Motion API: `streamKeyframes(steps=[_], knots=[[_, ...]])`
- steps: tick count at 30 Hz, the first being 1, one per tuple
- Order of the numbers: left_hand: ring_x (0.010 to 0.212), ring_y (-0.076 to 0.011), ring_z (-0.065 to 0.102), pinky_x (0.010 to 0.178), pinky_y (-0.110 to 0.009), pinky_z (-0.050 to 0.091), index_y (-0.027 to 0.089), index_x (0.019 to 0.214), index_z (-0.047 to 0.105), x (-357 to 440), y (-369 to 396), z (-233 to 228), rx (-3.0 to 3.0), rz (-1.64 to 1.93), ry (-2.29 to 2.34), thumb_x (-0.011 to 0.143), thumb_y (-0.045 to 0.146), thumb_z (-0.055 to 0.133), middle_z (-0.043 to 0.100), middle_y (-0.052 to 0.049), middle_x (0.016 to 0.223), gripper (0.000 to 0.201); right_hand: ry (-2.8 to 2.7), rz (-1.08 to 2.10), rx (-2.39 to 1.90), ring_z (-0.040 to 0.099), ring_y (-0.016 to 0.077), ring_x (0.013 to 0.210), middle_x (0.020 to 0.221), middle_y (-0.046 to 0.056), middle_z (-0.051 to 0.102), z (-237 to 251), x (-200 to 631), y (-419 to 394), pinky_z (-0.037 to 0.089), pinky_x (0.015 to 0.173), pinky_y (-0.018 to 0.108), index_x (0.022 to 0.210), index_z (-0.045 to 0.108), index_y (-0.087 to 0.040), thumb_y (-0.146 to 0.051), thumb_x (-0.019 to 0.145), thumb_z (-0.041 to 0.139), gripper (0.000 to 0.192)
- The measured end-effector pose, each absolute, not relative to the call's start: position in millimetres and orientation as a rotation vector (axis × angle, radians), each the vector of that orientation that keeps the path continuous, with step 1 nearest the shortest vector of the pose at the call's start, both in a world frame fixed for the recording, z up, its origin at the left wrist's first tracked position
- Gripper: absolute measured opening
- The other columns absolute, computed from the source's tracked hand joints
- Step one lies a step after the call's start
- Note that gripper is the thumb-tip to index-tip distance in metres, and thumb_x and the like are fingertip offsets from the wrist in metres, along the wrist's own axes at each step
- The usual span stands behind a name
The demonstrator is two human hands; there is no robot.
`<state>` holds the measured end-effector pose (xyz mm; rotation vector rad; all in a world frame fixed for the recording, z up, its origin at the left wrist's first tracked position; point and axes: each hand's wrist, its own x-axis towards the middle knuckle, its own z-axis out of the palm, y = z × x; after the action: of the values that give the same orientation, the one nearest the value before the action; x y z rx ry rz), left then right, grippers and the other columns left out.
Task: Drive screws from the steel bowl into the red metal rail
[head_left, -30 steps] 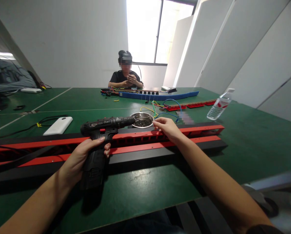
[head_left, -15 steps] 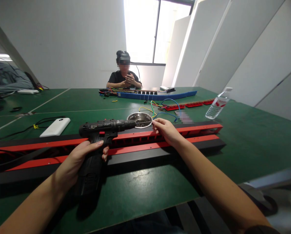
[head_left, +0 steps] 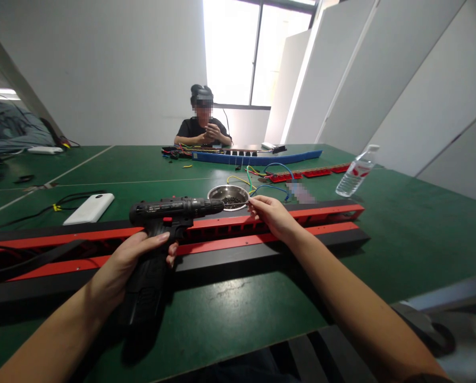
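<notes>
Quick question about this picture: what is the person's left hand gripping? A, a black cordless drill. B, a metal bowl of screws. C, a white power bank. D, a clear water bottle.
A: the left hand is wrapped around the handle of the black cordless drill, whose nose points toward the metal bowl; the water bottle and white power bank lie untouched on the green table.

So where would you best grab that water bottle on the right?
Take the bottle around its middle, coming from the near side. It leans with the cap up and right, and the round body offers a wider grip than the narrow neck.
</notes>
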<state>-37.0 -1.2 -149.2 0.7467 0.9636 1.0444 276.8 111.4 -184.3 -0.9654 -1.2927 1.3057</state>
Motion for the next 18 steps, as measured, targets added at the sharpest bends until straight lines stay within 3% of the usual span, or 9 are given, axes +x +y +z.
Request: streamKeyframes(steps=[18], knots=[[0.067, -0.0155, 0.064, 0.064, -0.023, 0.055, 0.011, 0.086, 0.070, -37.4, -2.8, -149.9, 0.868, 1.031, 0.985, 0.087, 0.021, 0.072, 0.066, -0.005, 0.078, 0.010, -1.345, 1.283, -0.967, 0.052, 0.0099, 0.060, 0.071, -0.002, 0.060, -185.4, 277.2, 110.7, 0.043, 0.057, 0.024, 0.076, 0.064, -0.018, -0.051, 0.073, 0.083, 0.038]])
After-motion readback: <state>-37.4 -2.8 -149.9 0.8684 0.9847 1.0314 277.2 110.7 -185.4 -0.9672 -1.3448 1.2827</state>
